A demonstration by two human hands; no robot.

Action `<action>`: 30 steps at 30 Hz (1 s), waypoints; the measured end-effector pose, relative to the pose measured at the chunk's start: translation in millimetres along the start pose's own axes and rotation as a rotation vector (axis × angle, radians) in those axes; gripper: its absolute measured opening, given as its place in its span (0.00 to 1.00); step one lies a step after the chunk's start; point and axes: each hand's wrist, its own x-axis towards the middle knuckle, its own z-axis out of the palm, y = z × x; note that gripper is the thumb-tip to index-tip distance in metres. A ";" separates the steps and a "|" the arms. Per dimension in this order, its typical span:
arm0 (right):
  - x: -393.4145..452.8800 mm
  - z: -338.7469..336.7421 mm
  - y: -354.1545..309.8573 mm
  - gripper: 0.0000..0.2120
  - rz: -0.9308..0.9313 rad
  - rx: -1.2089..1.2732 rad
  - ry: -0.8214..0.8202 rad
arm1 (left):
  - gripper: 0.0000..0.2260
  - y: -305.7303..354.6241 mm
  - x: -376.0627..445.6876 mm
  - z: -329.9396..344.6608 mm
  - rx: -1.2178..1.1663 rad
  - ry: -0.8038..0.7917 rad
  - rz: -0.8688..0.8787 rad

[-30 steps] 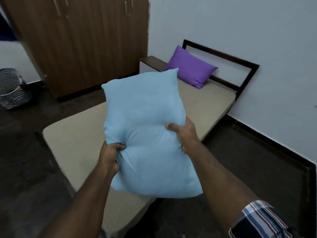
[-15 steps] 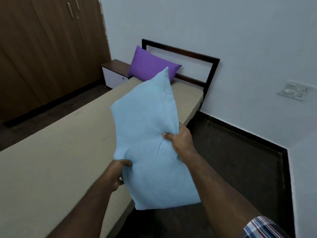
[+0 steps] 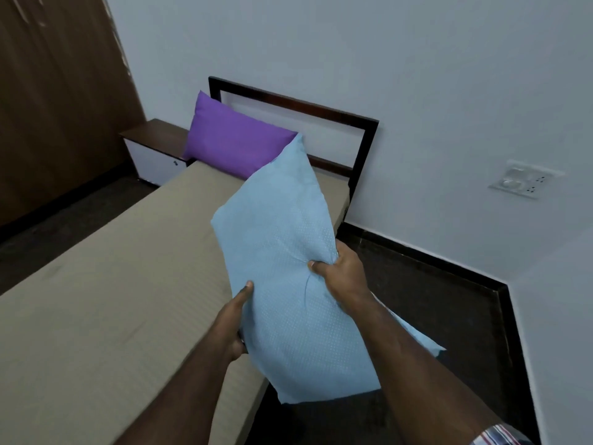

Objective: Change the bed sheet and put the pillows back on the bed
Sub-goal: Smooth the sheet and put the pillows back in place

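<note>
Blue pillow (image 3: 288,261) up in the air over the bed's right edge, tilted, top corner aimed at the headboard (image 3: 362,123). My left hand (image 3: 234,319) grips its left edge, thumb on top; my right hand (image 3: 340,271) pinches a bunch of fabric on the right side. Purple pillow (image 3: 231,139) already leans on the headboard, sitting on the beige sheet (image 3: 112,284). Step looks like pillow return, second one. Next move probably calls for carrying it forward and setting it just beside the purple one. Wall socket (image 3: 521,183) at right; no readable writing or brands anywhere.
</note>
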 end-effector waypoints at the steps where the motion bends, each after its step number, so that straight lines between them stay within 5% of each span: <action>1: 15.4 0.1 -3.6 0.23 -0.001 -0.021 0.001 | 0.32 11.4 12.0 7.7 0.003 -0.016 0.001; 5: 78.4 -4.8 -11.8 0.23 0.001 -0.119 -0.001 | 0.25 48.0 63.9 42.0 -0.065 -0.076 0.056; 13: 220.9 -29.9 -3.1 0.22 -0.031 -0.239 -0.015 | 0.38 102.4 190.8 120.7 -0.087 -0.085 0.112; 30: 525.0 -109.3 3.5 0.21 -0.048 -0.416 -0.118 | 0.44 207.9 410.2 307.0 -0.112 -0.061 0.055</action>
